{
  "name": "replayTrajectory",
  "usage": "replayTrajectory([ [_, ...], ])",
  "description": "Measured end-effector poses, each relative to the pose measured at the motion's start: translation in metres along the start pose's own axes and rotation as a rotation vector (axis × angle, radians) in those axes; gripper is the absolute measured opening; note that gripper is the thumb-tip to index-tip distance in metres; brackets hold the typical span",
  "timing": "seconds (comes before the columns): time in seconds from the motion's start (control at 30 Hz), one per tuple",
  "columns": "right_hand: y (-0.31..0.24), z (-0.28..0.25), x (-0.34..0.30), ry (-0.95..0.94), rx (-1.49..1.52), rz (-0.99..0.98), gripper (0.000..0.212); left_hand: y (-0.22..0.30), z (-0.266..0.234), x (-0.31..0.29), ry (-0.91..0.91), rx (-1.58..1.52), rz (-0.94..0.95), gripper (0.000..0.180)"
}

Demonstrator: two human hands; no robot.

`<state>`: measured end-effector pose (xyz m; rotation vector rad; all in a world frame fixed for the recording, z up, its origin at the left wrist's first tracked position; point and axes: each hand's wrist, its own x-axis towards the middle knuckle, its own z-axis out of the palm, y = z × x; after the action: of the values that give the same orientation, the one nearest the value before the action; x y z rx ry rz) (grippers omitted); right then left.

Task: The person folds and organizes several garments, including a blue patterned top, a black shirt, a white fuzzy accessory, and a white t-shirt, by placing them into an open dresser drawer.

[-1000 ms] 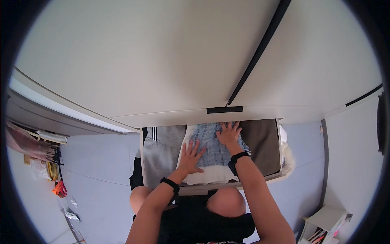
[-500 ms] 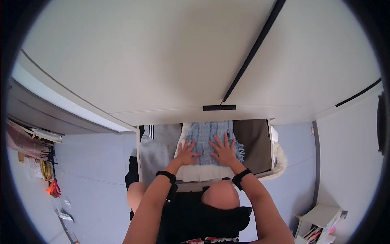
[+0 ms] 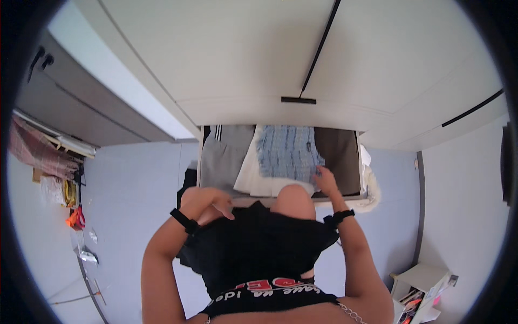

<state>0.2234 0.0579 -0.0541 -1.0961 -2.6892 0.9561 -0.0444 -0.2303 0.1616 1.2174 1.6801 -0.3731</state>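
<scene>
An open drawer (image 3: 280, 200) in front of my knees holds folded clothes. At its middle lies a light-blue woven tweed garment (image 3: 287, 151) with frayed edges, on top of a white pleated garment (image 3: 249, 175). My right hand (image 3: 327, 181) is at the near right corner of the blue garment, its fingers bent together on the frayed edge. My left hand (image 3: 211, 202) hovers over my knee by the drawer's near left edge, fingers loosely apart and holding nothing. A grey garment with white stripes (image 3: 226, 156) lies on the left, and a dark brown one (image 3: 339, 162) on the right.
Tall white cabinet doors (image 3: 216, 59) rise beyond the drawer. A cream fluffy thing (image 3: 372, 189) lies on the floor at the drawer's right. A small white shelf unit (image 3: 421, 278) stands at lower right. Orange-handled scissors (image 3: 76, 218) and a plaid cloth (image 3: 40, 148) are at far left.
Both hands have left the top of the blue garment, where they lay flat. My left hand drew back to my knee; my right hand shifted to the garment's near right corner. The view tilted.
</scene>
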Motion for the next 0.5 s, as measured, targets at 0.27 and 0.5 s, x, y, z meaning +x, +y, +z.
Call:
replayTrajectory([
  [0.27,-0.133,-0.09,-0.094,-0.332,0.715,0.011,0.043,-0.019,0.113,0.015,0.212,-0.077,0.2,0.065],
  [0.5,-0.189,-0.086,-0.159,0.075,-0.028,-0.53,0.059,-0.005,0.116,-0.045,0.437,-0.243,0.446,0.057],
])
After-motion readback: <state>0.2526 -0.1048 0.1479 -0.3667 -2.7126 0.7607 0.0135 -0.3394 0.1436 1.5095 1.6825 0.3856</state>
